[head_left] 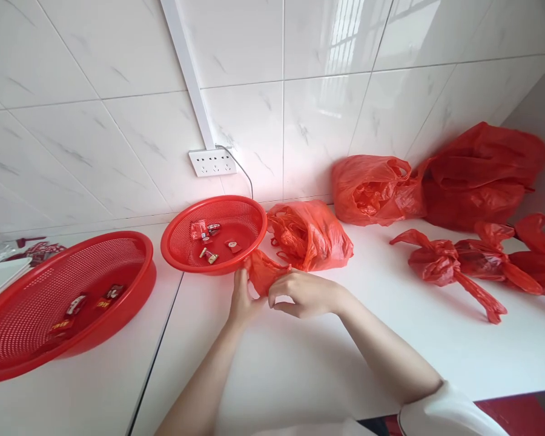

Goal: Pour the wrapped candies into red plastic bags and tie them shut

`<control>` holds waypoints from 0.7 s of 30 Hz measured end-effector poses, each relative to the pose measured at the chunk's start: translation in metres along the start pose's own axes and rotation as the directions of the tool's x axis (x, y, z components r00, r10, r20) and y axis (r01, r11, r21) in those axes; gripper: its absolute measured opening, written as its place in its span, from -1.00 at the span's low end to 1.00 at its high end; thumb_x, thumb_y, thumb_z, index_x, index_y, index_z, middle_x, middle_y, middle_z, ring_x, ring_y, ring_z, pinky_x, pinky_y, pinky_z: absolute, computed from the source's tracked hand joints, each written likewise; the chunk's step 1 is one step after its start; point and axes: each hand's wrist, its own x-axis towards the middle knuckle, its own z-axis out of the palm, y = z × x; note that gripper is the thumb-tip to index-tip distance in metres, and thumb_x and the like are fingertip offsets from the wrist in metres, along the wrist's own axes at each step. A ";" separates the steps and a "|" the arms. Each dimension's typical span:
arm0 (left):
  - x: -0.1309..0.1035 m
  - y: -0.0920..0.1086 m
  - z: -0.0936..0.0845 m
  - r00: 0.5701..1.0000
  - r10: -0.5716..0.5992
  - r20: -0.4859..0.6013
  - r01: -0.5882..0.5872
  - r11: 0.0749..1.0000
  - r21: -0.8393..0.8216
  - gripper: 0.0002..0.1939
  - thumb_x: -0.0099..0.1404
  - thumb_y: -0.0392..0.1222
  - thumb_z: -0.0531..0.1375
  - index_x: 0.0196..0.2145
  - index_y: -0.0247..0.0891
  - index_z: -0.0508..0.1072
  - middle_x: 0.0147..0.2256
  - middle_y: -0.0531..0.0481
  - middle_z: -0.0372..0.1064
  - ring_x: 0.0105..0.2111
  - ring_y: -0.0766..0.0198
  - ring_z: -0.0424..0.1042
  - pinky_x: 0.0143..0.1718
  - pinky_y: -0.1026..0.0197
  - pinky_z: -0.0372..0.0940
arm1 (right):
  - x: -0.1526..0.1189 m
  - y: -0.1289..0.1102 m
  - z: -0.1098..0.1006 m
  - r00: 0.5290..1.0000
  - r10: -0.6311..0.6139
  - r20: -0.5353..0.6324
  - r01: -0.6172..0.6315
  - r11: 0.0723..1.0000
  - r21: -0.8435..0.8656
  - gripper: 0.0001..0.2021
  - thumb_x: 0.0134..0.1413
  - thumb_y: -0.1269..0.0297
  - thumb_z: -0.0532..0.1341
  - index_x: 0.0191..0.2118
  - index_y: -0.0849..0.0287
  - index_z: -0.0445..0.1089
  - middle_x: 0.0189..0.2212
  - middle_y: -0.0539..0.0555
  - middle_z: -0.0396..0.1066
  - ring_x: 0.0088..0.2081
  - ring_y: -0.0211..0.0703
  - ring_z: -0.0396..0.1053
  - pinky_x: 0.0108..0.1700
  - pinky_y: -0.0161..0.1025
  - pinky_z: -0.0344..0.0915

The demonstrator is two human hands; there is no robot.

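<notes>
A small red plastic bag (264,274) hangs between my two hands, just in front of the middle red basket (254,218). My left hand (245,298) grips its left side, with the thumb and fingers close to the plastic. My right hand (297,293) is curled and pinches the bag's right upper edge. What is inside the bag is hidden. Several small wrapped packets (200,230) lie scattered in the middle basket. Right behind my right hand sits a crumpled pile of red bags (318,236).
A larger red basket (145,260) with a few packets stands on the left. Several knotted red bags (436,260) lie at the right, with bigger red bags (485,163) against the tiled wall. A socket strip (212,162) with a cable is behind the middle basket.
</notes>
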 end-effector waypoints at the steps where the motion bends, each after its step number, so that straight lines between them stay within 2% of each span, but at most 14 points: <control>1: 0.000 -0.002 -0.002 1.000 -0.003 0.020 0.002 1.000 0.009 -0.40 0.07 -0.20 0.30 0.08 -0.13 0.31 0.12 -0.15 0.17 0.13 0.02 0.22 0.07 0.01 0.24 | 0.002 0.003 0.001 1.000 -0.001 0.019 0.000 1.000 0.030 -0.83 0.11 0.45 0.14 -0.21 0.16 0.43 -0.24 0.03 0.49 -0.23 -0.22 0.41 -0.20 -0.30 0.26; 3: 0.001 -0.005 -0.007 0.999 -0.035 0.017 0.035 0.999 0.010 -0.72 0.18 -0.23 0.19 -0.11 -0.18 0.46 0.06 -0.13 0.23 0.08 0.07 0.28 0.01 0.08 0.27 | 0.004 0.010 0.002 0.999 0.036 0.022 -0.037 0.997 0.062 -0.88 0.13 0.38 0.15 -0.23 0.15 0.42 -0.26 0.02 0.48 -0.26 -0.23 0.41 -0.22 -0.31 0.27; 5: 0.003 -0.007 -0.013 0.992 -0.107 -0.073 0.106 0.994 -0.007 -0.81 0.25 -0.21 0.12 -0.24 -0.22 0.51 -0.04 -0.13 0.32 -0.04 0.12 0.36 -0.13 0.17 0.30 | 0.002 0.020 0.000 0.980 0.196 -0.043 -0.196 0.980 0.017 -0.89 0.17 0.31 0.14 -0.27 0.16 0.41 -0.25 0.06 0.46 -0.26 -0.21 0.41 -0.23 -0.30 0.28; 6: 0.004 -0.008 -0.016 0.981 -0.147 -0.125 0.145 0.989 -0.029 -0.81 0.25 -0.19 0.11 -0.27 -0.24 0.51 -0.11 -0.11 0.35 -0.10 0.14 0.38 -0.18 0.20 0.30 | 0.000 0.026 -0.003 0.941 0.325 -0.095 -0.329 0.944 -0.028 -0.87 0.20 0.28 0.13 -0.29 0.17 0.41 -0.25 0.08 0.45 -0.26 -0.19 0.41 -0.23 -0.30 0.29; 8: 0.007 -0.008 -0.021 0.951 -0.241 -0.194 0.223 0.969 -0.111 -0.81 0.23 -0.13 0.14 -0.32 -0.25 0.51 -0.24 -0.06 0.40 -0.22 0.19 0.38 -0.23 0.25 0.27 | -0.008 0.040 -0.010 0.812 0.550 -0.195 -0.575 0.811 -0.108 -0.83 0.22 0.27 0.11 -0.33 0.18 0.40 -0.28 0.13 0.45 -0.25 -0.12 0.42 -0.25 -0.27 0.29; 9: 0.008 -0.009 -0.023 0.934 -0.294 -0.204 0.260 0.949 -0.176 -0.81 0.22 -0.11 0.15 -0.35 -0.26 0.50 -0.31 -0.03 0.41 -0.28 0.22 0.38 -0.26 0.26 0.26 | -0.013 0.046 -0.013 0.754 0.616 -0.228 -0.651 0.747 -0.134 -0.82 0.21 0.28 0.11 -0.34 0.20 0.41 -0.31 0.16 0.44 -0.25 -0.08 0.43 -0.25 -0.25 0.29; 10: 0.010 -0.010 -0.024 0.916 -0.348 -0.199 0.296 0.922 -0.251 -0.80 0.20 -0.09 0.16 -0.39 -0.27 0.49 -0.38 0.00 0.41 -0.33 0.25 0.36 -0.29 0.27 0.25 | -0.018 0.052 -0.017 0.714 0.653 -0.253 -0.696 0.703 -0.148 -0.82 0.21 0.30 0.11 -0.34 0.21 0.41 -0.33 0.18 0.44 -0.24 -0.04 0.43 -0.25 -0.23 0.29; 13: 0.013 -0.014 -0.025 0.851 -0.505 -0.146 0.395 0.797 -0.456 -0.78 0.14 -0.06 0.21 -0.45 -0.31 0.47 -0.48 0.03 0.39 -0.44 0.29 0.35 -0.37 0.28 0.25 | -0.031 0.058 -0.026 0.663 0.675 -0.324 -0.740 0.658 -0.141 -0.77 0.26 0.26 0.04 -0.25 0.22 0.41 -0.28 0.22 0.44 -0.21 0.00 0.43 -0.23 -0.19 0.29; 14: 0.014 -0.015 -0.024 0.825 -0.551 -0.125 0.425 0.751 -0.506 -0.76 0.12 -0.05 0.23 -0.44 -0.31 0.47 -0.48 0.01 0.41 -0.44 0.28 0.37 -0.37 0.27 0.26 | -0.033 0.056 -0.028 0.668 0.660 -0.345 -0.730 0.672 -0.129 -0.73 0.28 0.21 0.01 -0.19 0.20 0.40 -0.24 0.21 0.45 -0.19 -0.02 0.43 -0.21 -0.19 0.29; 15: 0.014 -0.016 -0.022 0.798 -0.593 -0.105 0.452 0.705 -0.547 -0.75 0.10 -0.04 0.25 -0.42 -0.32 0.48 -0.45 -0.01 0.43 -0.42 0.26 0.39 -0.36 0.26 0.28 | -0.034 0.053 -0.029 0.698 0.626 -0.349 -0.694 0.711 -0.113 -0.71 0.29 0.15 -0.01 -0.14 0.17 0.39 -0.18 0.18 0.44 -0.16 -0.04 0.42 -0.18 -0.20 0.29; 17: 0.014 -0.017 -0.018 0.760 -0.648 -0.060 0.489 0.630 -0.603 -0.71 0.09 -0.01 0.26 -0.36 -0.32 0.48 -0.38 -0.05 0.47 -0.36 0.20 0.44 -0.33 0.21 0.32 | -0.032 0.044 -0.029 0.805 0.511 -0.302 -0.552 0.831 -0.066 -0.65 0.20 0.02 0.09 -0.03 0.10 0.36 -0.07 0.12 0.42 -0.09 -0.06 0.39 -0.13 -0.22 0.30; 19: 0.012 -0.017 -0.014 0.761 -0.649 -0.016 0.502 0.604 -0.618 -0.69 0.10 0.00 0.26 -0.32 -0.32 0.48 -0.34 -0.07 0.48 -0.31 0.16 0.46 -0.29 0.18 0.34 | -0.028 0.036 -0.027 0.910 0.370 -0.185 -0.376 0.927 0.003 -0.58 0.07 0.01 0.22 0.01 0.08 0.36 -0.04 0.09 0.42 -0.07 -0.06 0.38 -0.13 -0.24 0.30; 21: 0.011 -0.015 -0.013 0.788 -0.615 0.035 0.506 0.613 -0.607 -0.68 0.10 0.00 0.25 -0.31 -0.32 0.47 -0.33 -0.08 0.49 -0.29 0.13 0.47 -0.28 0.16 0.35 | -0.024 0.031 -0.023 0.951 0.290 -0.104 -0.283 0.956 0.083 -0.70 0.10 0.12 0.20 -0.07 0.11 0.42 -0.13 0.07 0.46 -0.16 -0.11 0.40 -0.16 -0.26 0.29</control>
